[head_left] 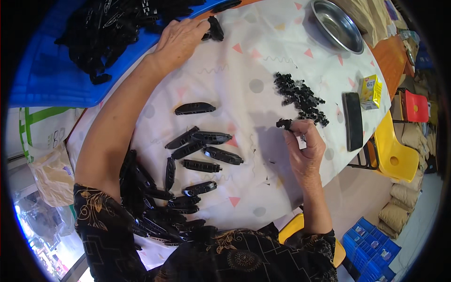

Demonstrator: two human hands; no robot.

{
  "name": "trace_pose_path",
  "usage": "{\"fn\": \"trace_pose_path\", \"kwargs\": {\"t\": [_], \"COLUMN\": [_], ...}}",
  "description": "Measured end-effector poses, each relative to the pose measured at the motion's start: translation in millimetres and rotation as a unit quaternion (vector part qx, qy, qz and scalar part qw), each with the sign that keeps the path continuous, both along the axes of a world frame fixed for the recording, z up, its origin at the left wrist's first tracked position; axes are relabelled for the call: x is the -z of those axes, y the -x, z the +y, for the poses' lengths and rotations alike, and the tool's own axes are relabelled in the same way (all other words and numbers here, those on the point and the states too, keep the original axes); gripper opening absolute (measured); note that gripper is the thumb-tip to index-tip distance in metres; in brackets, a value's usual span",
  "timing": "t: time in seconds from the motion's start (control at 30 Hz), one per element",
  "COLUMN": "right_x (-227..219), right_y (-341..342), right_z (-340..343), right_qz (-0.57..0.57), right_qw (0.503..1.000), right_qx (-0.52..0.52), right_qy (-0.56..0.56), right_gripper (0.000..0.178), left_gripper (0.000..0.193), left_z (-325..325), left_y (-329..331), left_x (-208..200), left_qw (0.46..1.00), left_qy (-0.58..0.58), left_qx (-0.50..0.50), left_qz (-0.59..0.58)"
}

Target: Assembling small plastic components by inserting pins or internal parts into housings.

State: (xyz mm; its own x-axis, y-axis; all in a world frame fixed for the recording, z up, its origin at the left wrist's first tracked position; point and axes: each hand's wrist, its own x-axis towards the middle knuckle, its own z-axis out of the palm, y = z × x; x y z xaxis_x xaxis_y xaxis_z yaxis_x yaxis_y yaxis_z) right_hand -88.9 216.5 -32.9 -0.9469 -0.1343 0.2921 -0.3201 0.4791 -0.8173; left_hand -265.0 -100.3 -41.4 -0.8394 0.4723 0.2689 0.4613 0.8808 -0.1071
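Observation:
My left hand [183,40] reaches to the far side of the table, its fingers curled on a dark black plastic part [215,29] beside the blue tray. In a pinch between thumb and forefinger, my right hand [307,148] holds a small black plastic clip [283,123]. Just beyond it lies a heap of similar small black clips [300,98]. One long, boat-shaped black plastic piece [195,108] rests alone at the table's middle left. Nearer me, several more such pieces [202,165] are scattered, and a dense pile [157,211] lies by my left arm.
A blue tray [42,89] heaped with black parts stands at the far left. Toward the right lie a steel bowl [338,26], a black phone-like slab [353,121] and a small yellow box [370,92]. Beyond the table are a yellow chair [397,155] and blue crates [371,249].

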Motion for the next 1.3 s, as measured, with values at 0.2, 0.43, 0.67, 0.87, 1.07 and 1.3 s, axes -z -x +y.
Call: {"fn": "trace_pose_path", "kwargs": {"t": [0.2, 0.43, 0.67, 0.87, 1.07, 1.3], "right_x": [7.9, 7.4, -5.8, -8.1, -8.3, -10.4], "right_y": [-20.3, -41.4, -42.0, -39.8, -32.4, -28.9], "right_z": [-14.4, -21.8, -32.0, -30.6, -28.7, -27.8], "right_qz": [0.124, 0.094, -0.247, -0.268, -0.294, -0.383], "right_qw": [0.991, 0.985, 0.824, 0.857, 0.831, 0.64], "right_qx": [0.039, 0.067, 0.056, 0.066, 0.047, -0.007], "right_qy": [0.023, 0.128, 0.506, 0.436, 0.47, 0.666], "right_gripper": [0.021, 0.014, 0.007, 0.005, 0.008, 0.011], "left_gripper": [0.021, 0.025, 0.021, 0.023, 0.024, 0.021], "left_z": [36.0, 107.2, 134.2, 137.2, 144.4, 128.7], "left_y": [-84.5, -185.1, -204.4, -201.1, -208.5, -202.7], "left_x": [-32.0, -46.8, -22.7, -25.4, -36.3, -34.6], "left_qw": [0.961, 0.58, 0.661, 0.885, 0.844, 0.854], "left_qy": [-0.224, -0.697, -0.637, -0.434, -0.488, -0.453], "left_qx": [-0.106, -0.051, -0.055, -0.002, -0.079, -0.09], "left_qz": [-0.124, -0.419, -0.392, -0.168, -0.209, -0.241]}}
